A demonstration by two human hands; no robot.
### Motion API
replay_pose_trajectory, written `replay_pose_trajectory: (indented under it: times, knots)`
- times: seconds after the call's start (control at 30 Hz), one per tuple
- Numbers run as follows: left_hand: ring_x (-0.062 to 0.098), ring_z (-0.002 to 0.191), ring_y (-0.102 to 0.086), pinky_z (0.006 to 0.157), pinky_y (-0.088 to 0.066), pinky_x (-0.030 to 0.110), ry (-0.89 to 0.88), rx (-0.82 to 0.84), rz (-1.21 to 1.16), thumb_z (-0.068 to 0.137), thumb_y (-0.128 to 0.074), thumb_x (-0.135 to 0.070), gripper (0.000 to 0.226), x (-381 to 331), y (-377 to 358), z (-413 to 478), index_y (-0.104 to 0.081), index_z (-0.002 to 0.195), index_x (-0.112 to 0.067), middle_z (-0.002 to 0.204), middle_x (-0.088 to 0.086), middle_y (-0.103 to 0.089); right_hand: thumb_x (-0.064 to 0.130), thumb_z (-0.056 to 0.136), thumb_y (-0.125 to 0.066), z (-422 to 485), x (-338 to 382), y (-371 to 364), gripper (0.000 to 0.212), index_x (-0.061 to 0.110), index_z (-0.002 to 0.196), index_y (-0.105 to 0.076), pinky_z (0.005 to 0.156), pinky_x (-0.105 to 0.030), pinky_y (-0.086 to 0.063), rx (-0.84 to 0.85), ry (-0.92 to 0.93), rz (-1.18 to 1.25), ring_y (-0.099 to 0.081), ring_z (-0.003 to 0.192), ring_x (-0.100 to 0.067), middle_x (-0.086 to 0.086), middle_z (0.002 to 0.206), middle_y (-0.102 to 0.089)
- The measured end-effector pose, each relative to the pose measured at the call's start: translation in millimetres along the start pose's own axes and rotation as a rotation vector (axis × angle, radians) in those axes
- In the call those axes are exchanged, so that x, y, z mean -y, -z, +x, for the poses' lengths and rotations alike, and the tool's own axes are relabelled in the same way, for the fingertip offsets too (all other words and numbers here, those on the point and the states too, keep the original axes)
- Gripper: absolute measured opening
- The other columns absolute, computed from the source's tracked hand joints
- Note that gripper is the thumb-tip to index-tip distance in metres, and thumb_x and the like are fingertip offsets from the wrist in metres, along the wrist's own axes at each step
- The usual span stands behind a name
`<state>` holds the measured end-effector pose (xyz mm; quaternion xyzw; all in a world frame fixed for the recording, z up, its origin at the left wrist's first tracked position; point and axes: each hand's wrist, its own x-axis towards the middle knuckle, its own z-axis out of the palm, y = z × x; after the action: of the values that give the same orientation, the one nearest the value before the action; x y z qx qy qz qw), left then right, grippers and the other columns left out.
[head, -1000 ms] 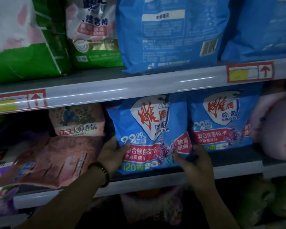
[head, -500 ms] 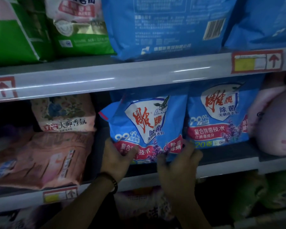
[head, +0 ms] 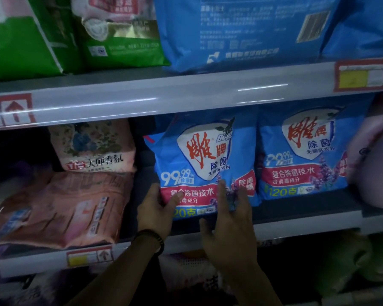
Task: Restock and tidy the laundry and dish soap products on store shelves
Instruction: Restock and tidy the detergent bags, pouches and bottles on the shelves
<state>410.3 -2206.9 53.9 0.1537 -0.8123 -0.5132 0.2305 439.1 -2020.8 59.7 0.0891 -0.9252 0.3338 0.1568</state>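
The upper shelf (head: 186, 93) runs across the view, well above the fingers. On it, over the fingers, lies a big blue bag (head: 241, 29) with its printed back and barcode facing out. Up and to their left are a green bag (head: 20, 47) and a smaller green bag (head: 124, 47).

The middle shelf (head: 296, 207) lies at the height of the fingers. Left of them, a peach bag (head: 60, 208) lies flat, its front end sagging toward the rail. Far to their right, a pink bag (head: 372, 168) bulges at the frame's edge.

The blue bag (head: 199, 162) of washing powder stands upright on the middle shelf, tilted a little, right at the fingers. A second blue bag (head: 301, 155) of the same print stands just beside it, to the right of the fingers and touching it. A floral bag (head: 93, 146) stands up and left of them, behind the peach bag.

The left hand (head: 156, 210) grips the blue bag's lower left corner, with its thumb across the front and its fingers round the edge. The right hand (head: 230, 230) has its fingers (head: 222, 191) straight and spread wide, laid against the lower right of the bag's front and holding nothing.

Below and left of the fingers, a red-and-yellow price tag (head: 90, 258) sits on the rail. A dark bracelet (head: 153, 236) circles the left wrist.
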Motion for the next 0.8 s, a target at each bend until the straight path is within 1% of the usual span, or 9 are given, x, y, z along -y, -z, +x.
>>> replay_pose_trajectory:
  times: [0.1,0.17,0.27,0.37,0.47,0.53,0.57,0.67,0.8]
  knots:
    - [-0.002,0.080,-0.074,0.078,-0.063,0.039,0.017,0.030,0.032,0.082,-0.084,-0.051,0.032,-2.7,0.4,4.8,-0.061,0.095,-0.032,0.089,-0.022,-0.077,0.051,0.094,-0.066,-3.7,12.3,-5.6,0.110,0.028,0.168,0.012,0.126,-0.050,-0.028,0.038,-0.049,0.062,0.005,0.160,-0.034,-0.012,0.174,0.017]
    - [-0.007,0.073,-0.070,0.072,-0.061,0.034,0.040,0.014,0.065,0.080,-0.083,-0.054,0.035,-4.2,6.0,4.6,-0.059,0.091,-0.031,0.084,-0.024,-0.075,0.048,0.094,-0.067,-6.1,25.9,-7.5,0.105,0.022,0.170,0.001,0.128,-0.051,-0.027,0.057,-0.093,0.152,0.003,0.162,-0.037,-0.016,0.174,0.016]
    - [-0.004,0.070,-0.067,0.064,-0.051,0.026,0.076,0.030,0.111,0.080,-0.084,-0.052,0.035,-10.0,-0.2,5.2,-0.057,0.085,-0.030,0.077,-0.020,-0.072,0.046,0.086,-0.068,-12.6,33.6,-7.1,0.089,0.011,0.161,-0.036,0.117,-0.061,-0.037,-0.074,-0.069,0.085,-0.024,0.155,-0.046,-0.025,0.168,-0.019]
    - [0.017,0.094,-0.072,0.074,-0.048,0.025,0.089,0.093,0.223,0.085,-0.081,-0.039,0.025,-25.6,8.4,11.1,-0.064,0.096,-0.025,0.089,-0.013,-0.071,0.035,0.078,-0.074,-22.4,49.2,-13.1,0.070,0.014,0.142,-0.055,0.101,-0.056,-0.047,-0.106,0.059,0.138,-0.047,0.132,-0.042,-0.019,0.145,-0.046]
    - [0.020,0.109,-0.070,0.088,-0.049,0.022,-0.001,0.073,0.231,0.092,-0.070,-0.015,0.021,-42.6,30.3,8.9,-0.065,0.109,-0.025,0.106,-0.005,-0.073,0.027,0.077,-0.069,-26.6,64.8,-24.2,0.069,0.017,0.143,-0.055,0.109,-0.052,-0.047,0.054,0.128,0.197,-0.048,0.133,-0.037,-0.011,0.143,-0.047]
    - [0.021,0.109,-0.071,0.099,-0.053,0.031,-0.052,-0.007,0.066,0.091,-0.065,0.003,0.030,-42.3,57.1,-6.0,-0.063,0.106,-0.023,0.106,-0.005,-0.072,0.028,0.080,-0.068,-30.1,74.2,-33.1,0.065,0.015,0.142,-0.056,0.113,-0.051,-0.045,0.120,0.188,0.172,-0.049,0.137,-0.037,-0.012,0.145,-0.049]
    - [0.021,0.106,-0.071,0.098,-0.054,0.036,-0.059,-0.047,0.011,0.090,-0.066,0.006,0.030,-36.9,73.1,-15.8,-0.064,0.104,-0.021,0.105,-0.004,-0.073,0.029,0.082,-0.068,-32.4,80.1,-37.8,0.062,0.014,0.142,-0.058,0.114,-0.050,-0.045,0.135,0.220,0.169,-0.050,0.137,-0.038,-0.013,0.145,-0.051]
    - [0.027,0.091,-0.072,0.082,-0.057,0.038,0.116,-0.165,-0.089,0.087,-0.073,-0.005,0.020,-5.3,125.5,-47.0,-0.066,0.098,-0.020,0.093,0.004,-0.076,0.030,0.085,-0.068,-39.2,103.0,-55.4,0.057,0.017,0.141,-0.060,0.113,-0.048,-0.046,0.171,0.300,0.209,-0.054,0.133,-0.036,-0.011,0.139,-0.056]
    - [0.028,0.076,-0.068,0.072,-0.055,0.040,0.492,-0.310,-0.365,0.092,-0.075,-0.005,0.016,27.4,177.3,-64.0,-0.068,0.105,-0.009,0.100,0.023,-0.074,0.040,0.089,-0.055,-48.0,130.3,-78.7,0.056,0.018,0.140,-0.058,0.112,-0.042,-0.046,0.236,0.387,0.200,-0.054,0.131,-0.031,-0.007,0.141,-0.056]
